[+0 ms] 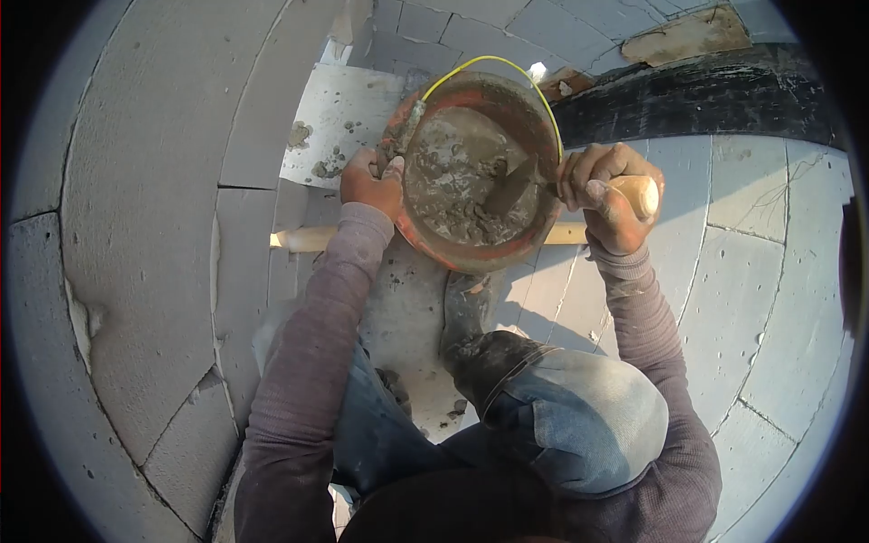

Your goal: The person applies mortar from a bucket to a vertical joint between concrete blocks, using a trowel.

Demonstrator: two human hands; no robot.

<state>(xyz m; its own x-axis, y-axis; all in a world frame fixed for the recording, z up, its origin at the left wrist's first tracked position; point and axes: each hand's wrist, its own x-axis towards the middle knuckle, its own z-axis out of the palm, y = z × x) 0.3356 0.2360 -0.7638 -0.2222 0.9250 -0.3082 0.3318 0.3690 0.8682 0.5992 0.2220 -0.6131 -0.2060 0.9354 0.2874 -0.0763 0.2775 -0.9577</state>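
My left hand [369, 184] grips the mortar bucket's [525, 109] rim; my right hand [605, 195] clenches the trowel [516, 185] (blade in wet mortar [453, 172]).

A building site in the open air is shown, with masonry work under way. Walls and surfaces of large pale grey blocks [154, 181] are seen all around, laid with visible joints, some chipped at the edges. A worn orange bucket [471, 172] of wet grey mortar [453, 181] is set among them, and a trowel [543, 185] is dipped into it. Splashes of mortar are scattered on a pale board [339, 122]. Hard sunlight and sharp shadows are cast across the blocks.
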